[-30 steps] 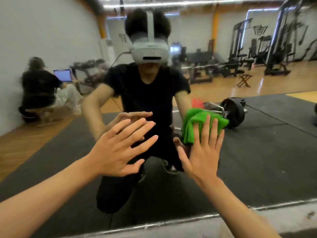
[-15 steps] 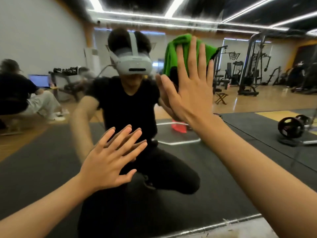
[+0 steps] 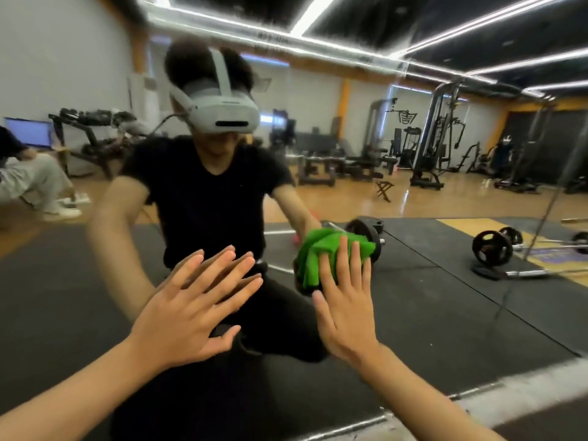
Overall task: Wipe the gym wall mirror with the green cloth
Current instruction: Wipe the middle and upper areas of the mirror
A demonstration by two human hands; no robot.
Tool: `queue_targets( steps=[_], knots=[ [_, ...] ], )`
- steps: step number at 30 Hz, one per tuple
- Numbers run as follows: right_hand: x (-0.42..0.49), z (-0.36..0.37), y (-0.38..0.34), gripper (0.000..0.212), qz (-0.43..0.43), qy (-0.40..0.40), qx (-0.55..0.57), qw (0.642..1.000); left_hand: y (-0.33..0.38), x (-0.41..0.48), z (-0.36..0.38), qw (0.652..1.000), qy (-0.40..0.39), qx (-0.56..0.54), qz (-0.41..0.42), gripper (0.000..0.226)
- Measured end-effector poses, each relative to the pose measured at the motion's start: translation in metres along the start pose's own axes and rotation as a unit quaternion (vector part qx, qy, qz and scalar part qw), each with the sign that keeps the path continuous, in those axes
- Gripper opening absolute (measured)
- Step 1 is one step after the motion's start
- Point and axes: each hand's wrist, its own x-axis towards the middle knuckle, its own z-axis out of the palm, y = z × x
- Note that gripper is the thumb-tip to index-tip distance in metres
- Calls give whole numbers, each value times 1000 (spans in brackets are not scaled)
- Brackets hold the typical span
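The wall mirror (image 3: 420, 300) fills nearly the whole view, its lower edge running across the bottom right. In the glass a crouching person in a black shirt (image 3: 210, 198) faces the camera, wearing a white headset (image 3: 222, 113). Behind that reflection the mirror shows a gym with black floor mats, a wooden floor, bright ceiling light strips and tall weight machines (image 3: 436, 138) at the right. A second person sits at the far left edge beside a lit laptop (image 3: 28, 132).

The left hand (image 3: 187, 316) lies flat against the glass. Its grip is apart, with fingers straight and spread, the fingertips meeting their own reflection, and it holds nothing. The right hand (image 3: 345, 300) is also flat, fingers straight and pointing up. It presses the green cloth (image 3: 318, 259) against the mirror rather than closing round it.

The cloth is bunched into folds between that hand and the glass, right of the reflected person's knee. It shows above the fingertips and to the left of them.

A barbell (image 3: 493, 249) with black plates lies on the reflected mats to the right. A small folding stool (image 3: 383, 189) stands on the wooden floor further back.
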Motion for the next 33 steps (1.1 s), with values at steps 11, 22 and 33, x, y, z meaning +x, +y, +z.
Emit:
queue_targets(
  steps=[11,22,33],
  knots=[
    [126,-46,-13,77,-9,149,-11,989,0,0,-4,999,5,-46,1,80],
    [-137,62,-8,55,31,-105,-54,992,-2,-5,2,1000,-8,16,12,89],
    [114,-63,68,75,-35,119,-58,991,19,18,-35,991,-44,-100,-73,83]
  ],
)
